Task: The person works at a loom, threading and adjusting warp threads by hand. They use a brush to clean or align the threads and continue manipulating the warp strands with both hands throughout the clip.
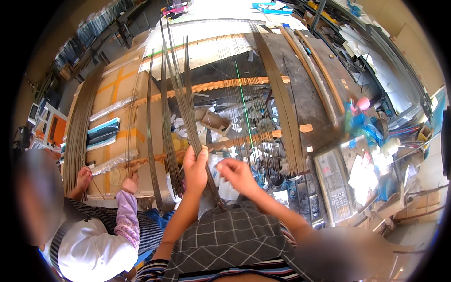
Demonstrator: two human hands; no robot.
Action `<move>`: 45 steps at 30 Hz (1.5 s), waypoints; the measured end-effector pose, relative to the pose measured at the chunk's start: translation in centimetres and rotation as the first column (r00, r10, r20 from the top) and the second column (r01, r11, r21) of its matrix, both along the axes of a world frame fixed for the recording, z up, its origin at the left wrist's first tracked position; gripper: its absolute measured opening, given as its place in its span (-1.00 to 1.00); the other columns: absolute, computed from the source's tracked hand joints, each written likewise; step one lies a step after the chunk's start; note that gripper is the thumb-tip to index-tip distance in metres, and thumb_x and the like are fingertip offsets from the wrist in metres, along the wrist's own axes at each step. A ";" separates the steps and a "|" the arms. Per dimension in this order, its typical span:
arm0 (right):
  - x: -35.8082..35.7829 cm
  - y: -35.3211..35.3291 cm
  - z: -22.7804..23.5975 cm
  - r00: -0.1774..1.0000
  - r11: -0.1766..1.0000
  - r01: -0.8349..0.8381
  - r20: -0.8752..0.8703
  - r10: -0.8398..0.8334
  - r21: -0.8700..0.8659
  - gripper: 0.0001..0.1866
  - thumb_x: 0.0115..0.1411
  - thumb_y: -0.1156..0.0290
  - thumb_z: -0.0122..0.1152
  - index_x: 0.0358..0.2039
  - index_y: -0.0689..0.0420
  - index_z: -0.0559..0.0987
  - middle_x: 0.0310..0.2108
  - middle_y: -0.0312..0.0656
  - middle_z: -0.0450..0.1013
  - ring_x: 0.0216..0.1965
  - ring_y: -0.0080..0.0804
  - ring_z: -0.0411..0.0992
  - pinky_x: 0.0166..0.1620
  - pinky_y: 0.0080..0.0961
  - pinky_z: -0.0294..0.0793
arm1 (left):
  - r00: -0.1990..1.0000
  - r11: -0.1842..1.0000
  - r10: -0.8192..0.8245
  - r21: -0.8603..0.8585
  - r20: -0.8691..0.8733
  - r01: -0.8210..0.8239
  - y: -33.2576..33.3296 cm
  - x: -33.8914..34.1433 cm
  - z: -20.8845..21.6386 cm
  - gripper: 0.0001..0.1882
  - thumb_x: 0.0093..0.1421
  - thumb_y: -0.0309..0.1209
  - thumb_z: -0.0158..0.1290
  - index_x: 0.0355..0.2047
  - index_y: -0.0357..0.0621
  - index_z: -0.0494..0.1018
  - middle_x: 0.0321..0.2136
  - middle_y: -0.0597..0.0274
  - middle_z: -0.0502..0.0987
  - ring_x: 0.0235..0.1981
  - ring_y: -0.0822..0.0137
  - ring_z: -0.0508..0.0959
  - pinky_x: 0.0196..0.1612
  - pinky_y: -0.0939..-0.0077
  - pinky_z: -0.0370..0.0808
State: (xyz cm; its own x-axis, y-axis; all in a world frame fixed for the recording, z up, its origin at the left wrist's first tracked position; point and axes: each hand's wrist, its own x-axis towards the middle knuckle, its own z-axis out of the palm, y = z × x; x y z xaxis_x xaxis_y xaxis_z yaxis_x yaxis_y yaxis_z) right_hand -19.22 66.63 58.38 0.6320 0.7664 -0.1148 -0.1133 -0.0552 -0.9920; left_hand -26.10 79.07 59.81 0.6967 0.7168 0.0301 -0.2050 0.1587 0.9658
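My left hand (194,173) is closed around a bundle of long, thin, dark wire-like strands (181,96), thumb pointing up. The bundle runs from the far side of the frame down toward my lap. Just right of it, my right hand (238,176) has its fingers curled together in a pinch, apart from the left hand; whatever lies in them is too small to make out. Single thin strands spread out beyond it, and a bright green line (243,101) crosses among them. Another strand bundle (167,117) hangs to the left of my left hand.
Wavy-edged wooden bars (256,82) cross under the strands. A wide strand band (281,103) lies at right, near a grey keypad device (334,185). Scraps and an open carton (215,122) lie below. At left, a co-worker's hands (130,183) touch the cardboard-covered table (112,162).
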 end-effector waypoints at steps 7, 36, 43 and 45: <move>-2.4 0.0 1.5 0.989 0.980 0.063 -0.142 -0.036 0.189 -0.87 0.22 0.48 0.08 -0.23 0.23 0.48 -0.50 -0.41 0.41 -0.52 -0.77 0.29 -0.47 -0.76 0.28 | 0.999 0.995 -0.022 0.101 0.043 0.017 -0.9 0.6 0.7 -0.89 0.23 -0.44 -0.05 -0.27 -0.17 0.40 -0.51 0.41 0.38 -0.50 0.62 0.32 -0.44 0.71 0.26; 4.0 -3.0 -7.4 0.674 0.787 0.597 0.628 -0.389 -0.154 -0.83 0.09 0.40 0.09 -0.36 0.23 0.54 -0.66 -0.02 0.44 -0.61 -0.10 0.46 -0.49 -0.28 0.41 | 1.000 0.991 0.008 0.135 0.025 -0.011 2.2 -1.0 1.7 -0.90 0.22 -0.44 -0.06 -0.33 -0.21 0.37 -0.55 0.41 0.35 -0.52 0.60 0.30 -0.42 0.71 0.25; 4.5 -2.5 -7.9 0.682 0.782 0.599 0.621 -0.385 -0.173 -0.81 0.09 0.37 0.07 -0.36 0.21 0.54 -0.60 0.04 0.46 -0.53 0.00 0.47 -0.40 -0.20 0.44 | 1.000 0.991 0.022 0.135 -0.017 -0.020 2.2 -1.3 1.2 -0.90 0.22 -0.44 -0.06 -0.34 -0.21 0.37 -0.56 0.41 0.34 -0.52 0.60 0.31 -0.43 0.71 0.24; 5.2 -2.1 -8.8 0.637 0.772 0.613 0.683 -0.358 -0.167 -0.82 0.08 0.40 0.09 -0.37 0.23 0.55 -0.64 0.00 0.44 -0.57 -0.06 0.45 -0.44 -0.24 0.41 | 0.999 0.992 0.029 0.123 -0.024 -0.026 2.2 -1.3 1.1 -0.91 0.22 -0.44 -0.06 -0.34 -0.21 0.37 -0.56 0.41 0.34 -0.52 0.60 0.31 -0.43 0.71 0.24</move>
State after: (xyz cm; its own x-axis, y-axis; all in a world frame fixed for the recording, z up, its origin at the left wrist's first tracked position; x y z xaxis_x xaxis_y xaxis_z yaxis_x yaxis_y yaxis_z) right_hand -14.06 64.56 49.55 0.9260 0.3053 0.2220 0.3579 -0.5229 -0.7736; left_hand -27.42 81.30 60.89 0.6785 0.7275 0.1014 -0.1829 0.0337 0.9825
